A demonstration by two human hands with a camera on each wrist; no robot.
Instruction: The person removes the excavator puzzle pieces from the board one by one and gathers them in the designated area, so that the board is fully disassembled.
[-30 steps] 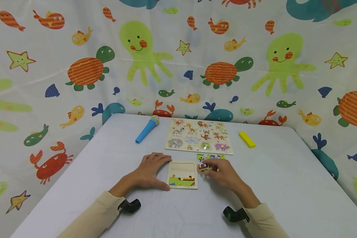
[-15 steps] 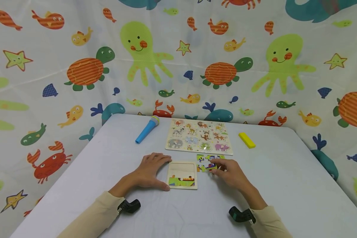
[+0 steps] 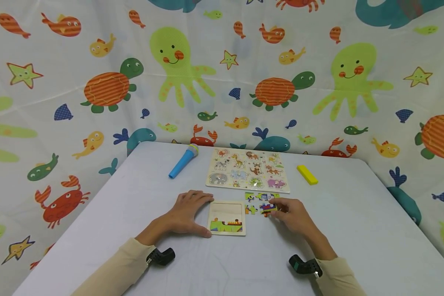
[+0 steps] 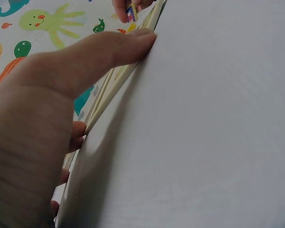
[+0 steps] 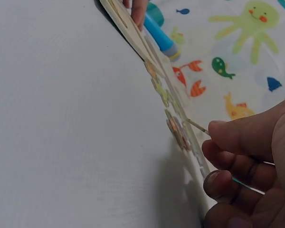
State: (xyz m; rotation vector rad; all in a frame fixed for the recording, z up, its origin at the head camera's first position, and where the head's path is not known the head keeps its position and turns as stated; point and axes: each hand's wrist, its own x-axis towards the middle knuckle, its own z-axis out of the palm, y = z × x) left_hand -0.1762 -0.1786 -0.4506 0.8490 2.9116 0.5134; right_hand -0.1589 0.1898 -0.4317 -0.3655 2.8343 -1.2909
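Head view. One white-covered table [image 3: 370, 230], set before a curtain [image 3: 214, 57] printed with sea creatures. One small square wooden puzzle tray [image 3: 227, 209], lying flat; its lower part is filled with green printed pieces, its upper part shows bare wood. One left hand [image 3: 188, 211], laid at the tray's left side; the fingers are spread, the thumb is set well apart at the near corner, and the frame is touched rather than clasped. One right hand [image 3: 290, 213], its thumb and index finger nearly closed on one jigsaw piece [image 3: 267, 208] with a purple vehicle print. The piece is held to the right of the tray, over or beside loose jigsaw pieces [image 3: 250, 209]. Behind these: one animal peg puzzle board [image 3: 248, 169], one blue toy microphone [image 3: 183, 161], one yellow block [image 3: 307, 174].

Left wrist view. The thumb is seen extended against the tray's edge, with fingertips along the adjoining side; the pinched piece appears at the top, apart from the tray.

Right wrist view. The piece is shown nearly edge-on and tilted, gripped by one end; whether the loose pieces are touched by it cannot be told.

Handling note, by judgement: the print is best kept face up and the piece levelled, tabs matched before any pressing. A light pinch should suffice, and the frame is best steadied by the left thumb.
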